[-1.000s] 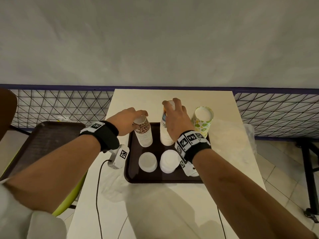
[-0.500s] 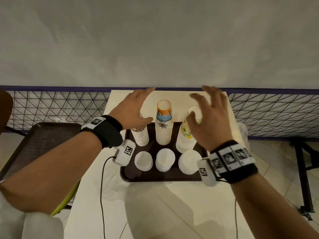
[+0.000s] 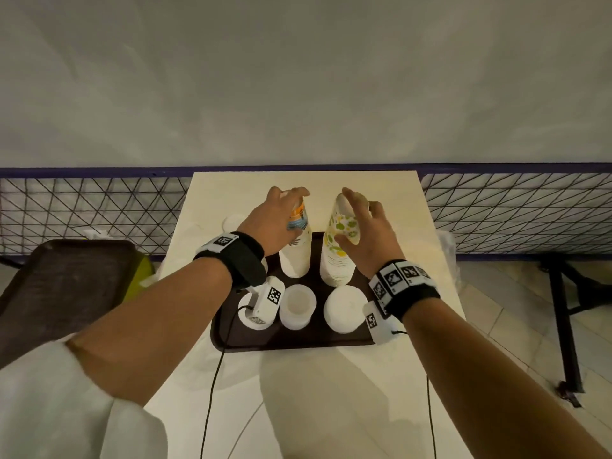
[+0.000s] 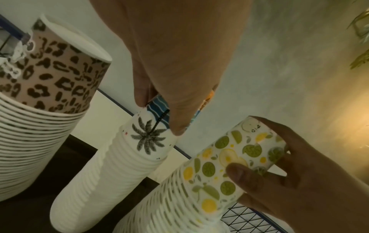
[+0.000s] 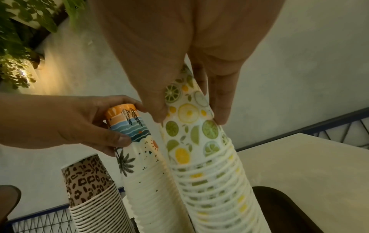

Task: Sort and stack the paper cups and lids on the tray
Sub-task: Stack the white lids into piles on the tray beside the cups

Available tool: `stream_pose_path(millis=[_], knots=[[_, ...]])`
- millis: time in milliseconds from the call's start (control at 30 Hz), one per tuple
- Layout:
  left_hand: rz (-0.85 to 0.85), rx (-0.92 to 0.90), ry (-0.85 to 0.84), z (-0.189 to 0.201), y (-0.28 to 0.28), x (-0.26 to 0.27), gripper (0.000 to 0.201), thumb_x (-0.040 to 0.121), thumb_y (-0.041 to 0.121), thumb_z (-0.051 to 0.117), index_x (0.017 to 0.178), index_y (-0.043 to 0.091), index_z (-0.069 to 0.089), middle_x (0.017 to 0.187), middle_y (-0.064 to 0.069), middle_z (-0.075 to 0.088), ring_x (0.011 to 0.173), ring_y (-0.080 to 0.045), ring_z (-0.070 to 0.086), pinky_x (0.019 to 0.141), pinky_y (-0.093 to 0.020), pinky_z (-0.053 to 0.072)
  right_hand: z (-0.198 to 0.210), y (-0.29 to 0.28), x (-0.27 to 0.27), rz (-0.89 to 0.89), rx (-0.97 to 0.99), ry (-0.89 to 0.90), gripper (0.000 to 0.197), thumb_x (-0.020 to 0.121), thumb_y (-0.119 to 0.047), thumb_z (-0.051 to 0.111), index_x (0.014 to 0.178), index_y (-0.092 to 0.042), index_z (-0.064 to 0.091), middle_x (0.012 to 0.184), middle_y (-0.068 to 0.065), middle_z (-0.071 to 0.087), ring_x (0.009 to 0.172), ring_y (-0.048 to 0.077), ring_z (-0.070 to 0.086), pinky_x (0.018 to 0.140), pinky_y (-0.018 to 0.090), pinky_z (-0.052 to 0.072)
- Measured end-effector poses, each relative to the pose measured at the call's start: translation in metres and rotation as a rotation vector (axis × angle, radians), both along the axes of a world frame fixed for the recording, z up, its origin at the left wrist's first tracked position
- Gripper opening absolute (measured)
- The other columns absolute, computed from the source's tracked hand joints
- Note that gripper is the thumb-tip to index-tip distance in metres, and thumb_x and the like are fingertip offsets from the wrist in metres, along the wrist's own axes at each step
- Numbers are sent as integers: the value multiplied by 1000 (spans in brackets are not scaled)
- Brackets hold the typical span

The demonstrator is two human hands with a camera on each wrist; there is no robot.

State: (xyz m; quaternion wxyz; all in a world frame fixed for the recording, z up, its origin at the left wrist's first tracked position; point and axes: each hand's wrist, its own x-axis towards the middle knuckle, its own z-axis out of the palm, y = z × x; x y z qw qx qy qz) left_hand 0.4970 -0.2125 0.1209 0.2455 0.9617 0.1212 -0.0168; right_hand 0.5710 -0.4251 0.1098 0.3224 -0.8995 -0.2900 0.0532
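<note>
On the dark brown tray stand three upside-down cup stacks. My left hand grips the top of the beach-and-palm stack, thumb and fingers curled round its top cup. My right hand grips the top of the lemon-and-lime stack in the same way. The leopard-print stack stands at the left, hidden behind my left wrist in the head view. White lid stacks sit along the tray's near side; a third is partly hidden by the wrist camera.
A single white lid lies on the cream table left of the tray. Clear plastic lies at the table's right edge. A dark chair seat stands to the left, and a wire mesh fence runs behind.
Half a second ago both hands hovered open above the stacks. The left hand has shifted right from above the leopard stack. Each hand now grips a stack's top.
</note>
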Motion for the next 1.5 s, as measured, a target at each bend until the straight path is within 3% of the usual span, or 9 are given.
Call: stream_pose_path(millis=[300, 733, 933, 1067, 1167, 1233, 1300, 1400, 1500], knots=[[51, 16, -28, -1, -5, 7, 74, 94, 18, 74, 151, 37, 31, 140, -10, 39, 124, -36, 58, 100, -45, 56, -5, 11, 20, -18, 16, 3, 91, 89, -16, 73, 156, -43, 18, 139, 7, 42, 117, 34, 60, 94, 48, 58], [53, 13, 2, 0, -4, 7, 77, 92, 19, 76, 152, 38, 31, 140, -10, 39, 128, -34, 55, 100, -46, 57, -11, 10, 26, 17, 17, -1, 92, 90, -19, 73, 155, -44, 14, 139, 9, 41, 119, 33, 58, 94, 48, 58], [67, -2, -23, 4, -4, 3, 100, 87, 29, 81, 159, 47, 14, 147, -9, 34, 131, -34, 53, 102, -43, 55, -6, 2, 25, 20, 38, 6, 104, 84, -27, 79, 154, -52, 6, 153, 9, 31, 131, 37, 50, 99, 52, 55], [141, -22, -167, 13, -6, -14, 112, 81, 30, 86, 161, 47, 9, 145, -8, 36, 127, -27, 55, 98, -35, 51, 4, -19, 22, 0, 86, -12, 108, 83, -36, 79, 153, -55, 0, 159, 8, 25, 136, 34, 46, 102, 52, 52], [205, -9, -263, 14, -12, -36, 102, 83, 33, 84, 159, 43, 16, 145, -8, 38, 129, -25, 51, 102, -39, 51, 2, -43, 12, -43, 165, -33, 103, 84, -32, 77, 157, -46, 6, 160, 5, 26, 140, 29, 43, 107, 46, 48], [232, 2, -364, 8, -24, -56, 81, 85, 31, 81, 150, 33, 34, 140, -5, 40, 119, -24, 56, 99, -43, 54, -11, -59, -1, -108, 222, 0, 92, 87, -27, 75, 157, -36, 16, 159, 0, 27, 141, 23, 42, 112, 41, 44], [228, -5, -420, -8, -41, -80, 60, 85, 28, 80, 134, 20, 47, 128, -2, 44, 106, -19, 58, 92, -42, 56, -31, -72, -20, -168, 259, 47, 79, 88, -24, 73, 152, -25, 27, 153, -1, 32, 136, 22, 45, 111, 44, 46], [140, -28, -240, -45, -67, -107, 64, 80, 40, 81, 132, 20, 49, 126, 1, 47, 111, -18, 54, 94, -34, 52, -70, -85, -52, -161, 161, 96, 71, 85, -29, 71, 145, -15, 34, 143, 2, 37, 129, 23, 46, 106, 48, 48], [43, 84, -48, -79, -77, -112, 93, 71, 55, 79, 150, 27, 38, 141, -5, 44, 129, -26, 43, 107, -40, 44, -99, -83, -72, -83, -57, 212, 86, 82, -45, 70, 152, -24, 25, 151, 5, 29, 134, 31, 40, 108, 47, 46]])
